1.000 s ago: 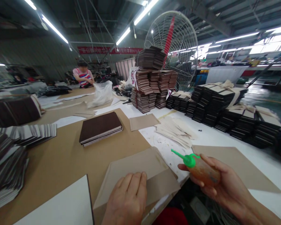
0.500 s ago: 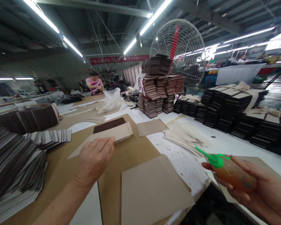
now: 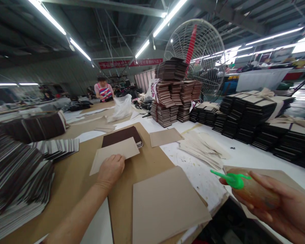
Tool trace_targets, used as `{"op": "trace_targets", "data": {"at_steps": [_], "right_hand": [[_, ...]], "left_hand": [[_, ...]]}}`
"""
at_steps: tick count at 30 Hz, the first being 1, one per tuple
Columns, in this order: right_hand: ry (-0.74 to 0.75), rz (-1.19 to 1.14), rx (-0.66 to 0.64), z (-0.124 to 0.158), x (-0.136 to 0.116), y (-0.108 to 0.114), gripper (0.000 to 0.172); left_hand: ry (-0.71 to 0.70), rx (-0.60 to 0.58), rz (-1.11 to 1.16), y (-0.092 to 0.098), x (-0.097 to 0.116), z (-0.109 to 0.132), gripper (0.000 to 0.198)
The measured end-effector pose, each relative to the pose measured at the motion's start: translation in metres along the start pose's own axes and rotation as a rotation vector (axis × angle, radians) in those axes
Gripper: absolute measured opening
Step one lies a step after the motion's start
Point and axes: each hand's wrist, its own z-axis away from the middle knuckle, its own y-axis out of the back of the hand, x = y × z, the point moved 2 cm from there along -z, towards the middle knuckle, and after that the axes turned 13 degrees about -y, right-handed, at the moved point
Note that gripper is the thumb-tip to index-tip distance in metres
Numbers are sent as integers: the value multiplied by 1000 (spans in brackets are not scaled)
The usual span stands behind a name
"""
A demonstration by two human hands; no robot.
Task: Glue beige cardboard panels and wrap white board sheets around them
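Note:
My left hand (image 3: 111, 171) pinches the near edge of a beige rectangular panel (image 3: 115, 152), fingers closed on it. The panel is tilted and overlaps the front of a small stack of dark brown panels (image 3: 122, 135). In my right hand (image 3: 282, 203) lies an amber squeeze bottle (image 3: 259, 195) with a green nozzle that points left; my fingers are wrapped around it. Between my hands a large beige sheet (image 3: 167, 203) lies flat near the table's front edge. Part of another beige sheet (image 3: 282, 176) shows beneath the bottle.
Tall stacks of brown panels (image 3: 165, 98) and tied black bundles (image 3: 246, 112) stand at the back and right. Loose cream strips (image 3: 205, 147) lie mid-table. Dark panels (image 3: 17, 179) are piled on the left. A large fan (image 3: 205, 51) and a person (image 3: 104, 89) are farther back.
My left hand has moved slightly right with the beige panel, which has come toward me and uncovered more of the dark brown stack. The bottle stays in nearly the same place.

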Motion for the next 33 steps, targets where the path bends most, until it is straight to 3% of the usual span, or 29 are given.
{"op": "trace_targets", "data": {"at_steps": [3,6,10,11,14,17,22,25,28,33], "right_hand": [[-29,-66,38,1,1,0,40],[-10,-52,38,1,0,-1,36],[33,33,22,-3,-1,-4,29],[40,63,17,-4,-2,-6,27],[93,201,-6,-7,-4,-15,24],[193,352,-17,-9,-5,-28,25],[299,627,-45,-10,2,-60,38],[364,784,-135,-11,11,-84,38],[396,939,-258,-13,27,-107,38],[477,1153,-392,-15,50,-133,38]], "left_hand": [[10,-49,37,7,0,2,18],[1,-63,89,27,12,9,25],[-131,-77,211,65,71,42,28],[-176,-56,244,74,90,54,28],[-338,279,283,95,139,91,27],[-376,371,251,87,169,122,27],[-356,255,226,58,191,152,35],[-300,258,269,57,196,160,37],[-259,346,337,64,194,164,38],[-203,401,422,65,189,177,38]]}}
